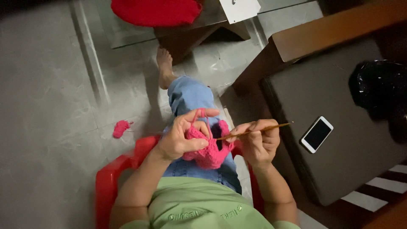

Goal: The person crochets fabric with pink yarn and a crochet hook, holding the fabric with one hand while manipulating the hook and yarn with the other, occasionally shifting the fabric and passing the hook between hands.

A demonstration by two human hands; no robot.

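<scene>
My left hand (183, 135) pinches a small pink crocheted piece (210, 154) over my lap, with pink yarn looped around its raised index finger. My right hand (259, 142) grips a thin golden-brown crochet hook (271, 127), its tip meeting the piece near the left hand's thumb. A strand of yarn runs left toward a small pink yarn ball (121, 128) lying on the grey floor. I sit on a red plastic chair (111, 178), in blue jeans and a green shirt.
A dark grey seat (339, 106) with a wooden frame stands to my right, with a white-edged phone (317, 134) and a black bag (379, 91) on it. A red knitted item (157, 12) lies on a glass-topped table ahead.
</scene>
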